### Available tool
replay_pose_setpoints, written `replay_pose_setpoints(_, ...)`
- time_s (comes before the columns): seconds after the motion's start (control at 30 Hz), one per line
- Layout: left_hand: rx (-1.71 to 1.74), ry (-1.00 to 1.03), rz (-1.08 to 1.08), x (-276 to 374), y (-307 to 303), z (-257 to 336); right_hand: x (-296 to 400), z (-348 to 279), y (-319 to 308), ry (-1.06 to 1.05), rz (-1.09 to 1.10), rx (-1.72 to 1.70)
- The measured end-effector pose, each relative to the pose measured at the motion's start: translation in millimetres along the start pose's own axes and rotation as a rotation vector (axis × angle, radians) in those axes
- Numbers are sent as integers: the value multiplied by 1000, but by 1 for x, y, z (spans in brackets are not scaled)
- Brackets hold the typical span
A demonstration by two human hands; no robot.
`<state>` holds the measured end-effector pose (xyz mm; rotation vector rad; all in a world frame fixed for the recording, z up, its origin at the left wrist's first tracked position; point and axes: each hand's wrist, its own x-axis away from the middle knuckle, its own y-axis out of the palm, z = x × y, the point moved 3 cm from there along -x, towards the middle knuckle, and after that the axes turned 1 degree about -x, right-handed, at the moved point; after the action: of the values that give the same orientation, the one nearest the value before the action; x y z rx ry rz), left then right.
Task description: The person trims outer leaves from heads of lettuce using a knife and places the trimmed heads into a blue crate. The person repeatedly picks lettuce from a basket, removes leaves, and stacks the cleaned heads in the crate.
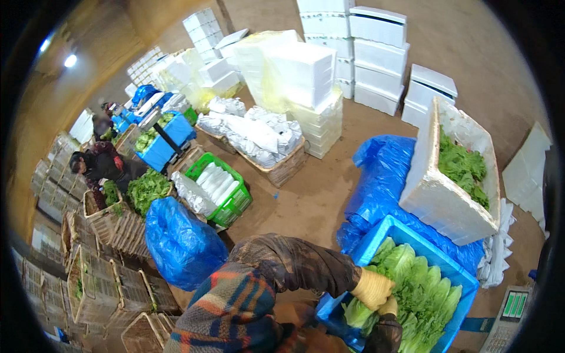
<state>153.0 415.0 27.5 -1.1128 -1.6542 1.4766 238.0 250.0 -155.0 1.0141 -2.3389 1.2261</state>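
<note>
Before me is a blue plastic crate (465,300) packed with romaine-type heads of lettuce (428,287), laid side by side. My left hand (372,289), in a yellowish glove, reaches over the crate's near side and rests against the leaves, fingers curled downward. Close below it and touching it is my right hand (388,306), gloved alike and partly covered by its dark sleeve. A pale lettuce head (356,312) pokes out beneath the hands. Both hands' fingertips are hidden, so their grip does not show.
A white foam box (441,212) of leafy greens and blue plastic sheeting (384,176) adjoin the crate. A scale (507,317) stands lower right. Blue bag (183,242), green basket (240,198) and wooden crates (95,287) lie left; a co-worker (106,163) handles greens. Foam boxes (379,61) are stacked behind.
</note>
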Motion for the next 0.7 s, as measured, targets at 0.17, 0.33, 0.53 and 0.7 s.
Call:
replay_pose_setpoints(0.17,1109,-734,-467,-29,106,19,28,-9,-10,80,103,5)
replay_pose_setpoints(0.33,491,158,-533,-38,138,-2,27,-32,-29,245,6,-21)
replay_pose_setpoints(0.53,444,345,-216,-43,133,1,94,-41,-90,-52,251,-154)
replay_pose_setpoints(0.7,9,411,-616,-60,127,37,281,12,-152,-59,695,-151)
